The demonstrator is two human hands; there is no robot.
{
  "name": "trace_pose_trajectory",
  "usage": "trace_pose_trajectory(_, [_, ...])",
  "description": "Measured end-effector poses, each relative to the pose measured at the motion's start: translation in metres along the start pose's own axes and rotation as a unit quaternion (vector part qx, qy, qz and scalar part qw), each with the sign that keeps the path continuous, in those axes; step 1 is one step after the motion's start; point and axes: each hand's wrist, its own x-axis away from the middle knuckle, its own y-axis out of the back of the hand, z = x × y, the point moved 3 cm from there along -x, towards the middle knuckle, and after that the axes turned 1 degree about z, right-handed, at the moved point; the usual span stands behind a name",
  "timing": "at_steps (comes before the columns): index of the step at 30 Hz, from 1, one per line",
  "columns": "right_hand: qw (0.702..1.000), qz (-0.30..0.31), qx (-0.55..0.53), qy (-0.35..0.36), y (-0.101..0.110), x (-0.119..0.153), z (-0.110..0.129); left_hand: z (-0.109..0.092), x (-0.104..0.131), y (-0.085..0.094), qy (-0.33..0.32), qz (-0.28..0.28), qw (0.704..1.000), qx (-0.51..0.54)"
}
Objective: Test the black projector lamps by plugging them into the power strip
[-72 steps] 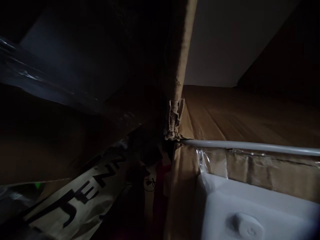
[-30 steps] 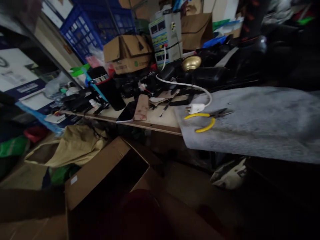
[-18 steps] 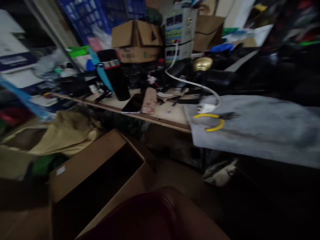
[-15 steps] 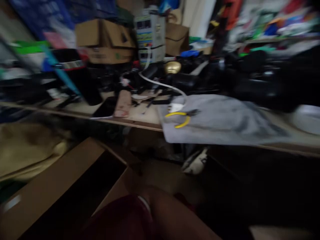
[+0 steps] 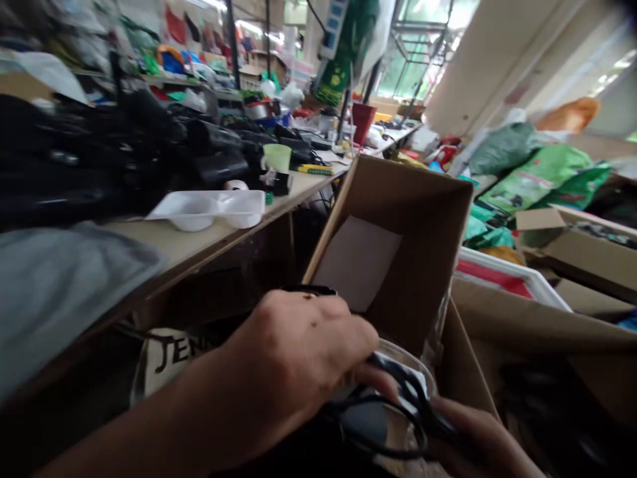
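My left hand reaches in from the lower left. Its fingers are bent down and closed on a black looped thing, whose exact kind I cannot make out. At the lower right, my right hand is closed on the other end of this black thing; most of its fingers are hidden. Under the loops shows the rim of a round clear container. A dark object with a gold spot peeks out behind my left knuckles.
An open cardboard box stands just beyond my hands, with another box to the right. On the workbench at left lie a white plastic tray, a grey cloth and black items. Bags are piled at back right.
The view has swung right, from the bench with the yellow-handled pliers to the cardboard boxes. Both hands are now in sight, holding the black looped thing.
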Motion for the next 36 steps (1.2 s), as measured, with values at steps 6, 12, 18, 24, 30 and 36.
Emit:
trace_pose_trajectory(6, [0.979,-0.198,0.055,-0.001,0.029,-0.024,-0.042,0.042,-0.07,-0.013,0.067,0.013,0.997,0.034])
trace_pose_trajectory(12, [0.976,-0.2,0.022,-0.087,0.022,-0.012,-0.082,0.054,-0.085,-0.034,0.07,0.083,0.994,-0.026])
trace_pose_trajectory(18, [0.97,-0.21,-0.062,-0.103,-0.015,0.001,-0.094,0.017,-0.08,-0.047,0.062,0.085,0.994,-0.027])
trace_pose_trajectory(24, [0.973,-0.211,-0.084,-0.043,-0.036,0.004,-0.102,-0.015,-0.04,-0.069,0.124,0.123,0.981,0.088])
trace_pose_trajectory(30, [0.985,-0.153,-0.071,-0.026,-0.032,0.001,-0.103,-0.006,0.008,-0.113,0.096,0.323,0.933,0.126])
trace_pose_trajectory(36, [0.993,-0.104,0.036,0.031,-0.03,-0.003,-0.09,-0.005,0.013,-0.11,0.218,0.399,0.89,0.028])
